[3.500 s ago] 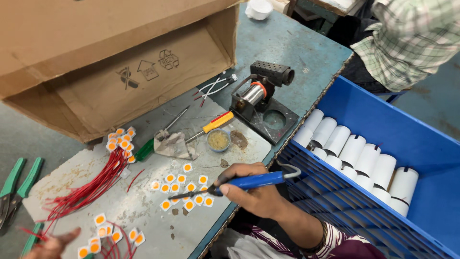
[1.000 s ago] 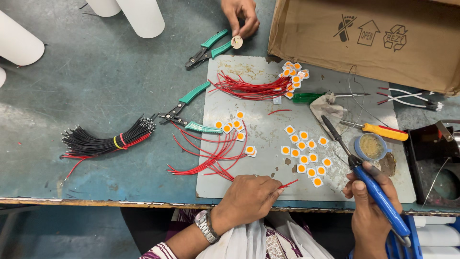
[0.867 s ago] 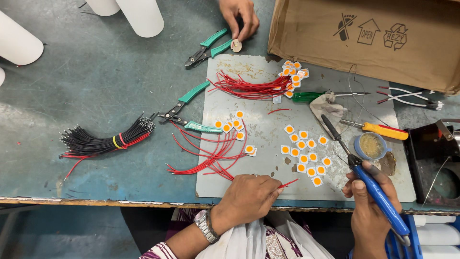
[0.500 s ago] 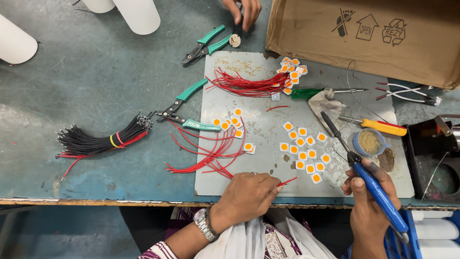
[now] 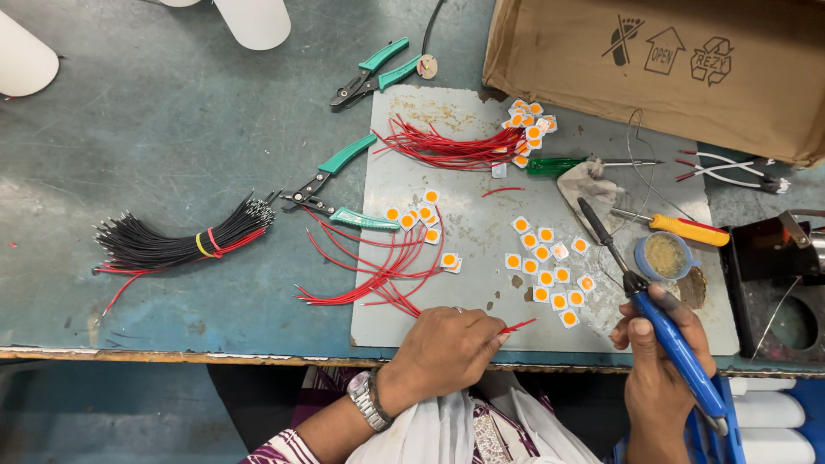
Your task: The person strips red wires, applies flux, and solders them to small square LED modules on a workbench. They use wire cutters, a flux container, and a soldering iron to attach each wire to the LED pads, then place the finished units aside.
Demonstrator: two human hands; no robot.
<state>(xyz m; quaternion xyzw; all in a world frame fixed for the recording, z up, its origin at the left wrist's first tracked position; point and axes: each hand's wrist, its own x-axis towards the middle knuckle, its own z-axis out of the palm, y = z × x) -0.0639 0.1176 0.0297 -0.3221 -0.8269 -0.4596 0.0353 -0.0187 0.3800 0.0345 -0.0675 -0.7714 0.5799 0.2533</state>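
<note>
Left hand (image 5: pixel 443 348) at bottom centre is pinching one red wire (image 5: pixel 518 326), grip closed on it, wire tip poking right over the grey mat (image 5: pixel 468 292). Right hand (image 5: pixel 662 352) at lower right is wrapping its grip around the blue soldering iron (image 5: pixel 653 309), iron tip angling up-left toward the loose LED chips (image 5: pixel 550 266) in mid frame. Approx. a dozen chips are lying bare, no leads on them. Just left, several chips w/ red wires (image 5: pixel 387 266) attached are fanning toward the bench edge; another wired batch (image 5: pixel 464 146) is sitting at upper centre. Judging by that, roughly half is done, the loose chips remaining. Black wire bundle (image 5: pixel 180 245) at left is lying untouched.
</note>
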